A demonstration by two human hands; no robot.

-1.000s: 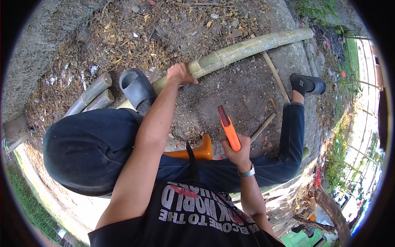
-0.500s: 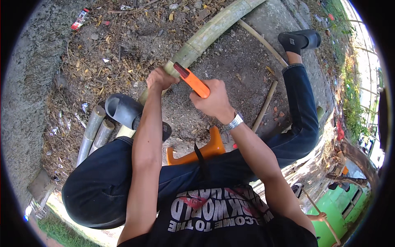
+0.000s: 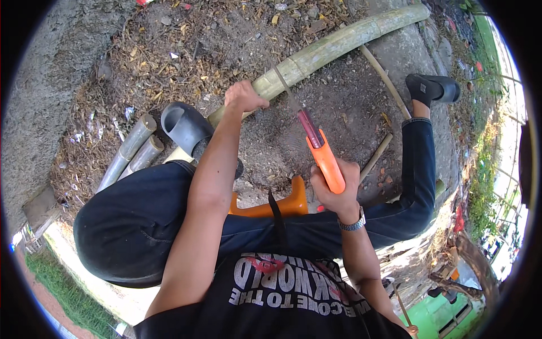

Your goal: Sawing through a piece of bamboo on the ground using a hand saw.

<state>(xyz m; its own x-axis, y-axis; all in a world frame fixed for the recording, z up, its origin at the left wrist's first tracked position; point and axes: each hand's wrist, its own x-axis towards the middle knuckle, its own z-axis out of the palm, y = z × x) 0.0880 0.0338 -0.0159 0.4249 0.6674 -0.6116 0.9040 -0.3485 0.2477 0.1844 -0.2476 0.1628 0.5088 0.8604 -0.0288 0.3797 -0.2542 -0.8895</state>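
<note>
A long, thick, pale green bamboo pole [image 3: 344, 45] slants across the ground to the far right. My left hand [image 3: 244, 97] is closed over the pole toward its near end, the thumb along its side. In my right hand [image 3: 339, 183] is a handsaw [image 3: 326, 164] with an orange grip and a dark red section. Its thin blade [image 3: 287, 87] lies across the bamboo just right of my left hand. Motion blur hides the teeth, and I cannot tell how deep the blade sits.
Cut bamboo lengths [image 3: 131, 146] lie left of my dark clog [image 3: 189, 127]. An orange plastic piece [image 3: 276, 207] is near my legs. Thinner sticks [image 3: 387, 82] rest on the right. A rough concrete surface [image 3: 51, 101] borders the left. Another person's hand [image 3: 413, 329] shows at lower right.
My right hand has pulled the saw back toward me and to the right, uncovering the blade across the bamboo. My left hand stays on the pole, while the view has shifted.
</note>
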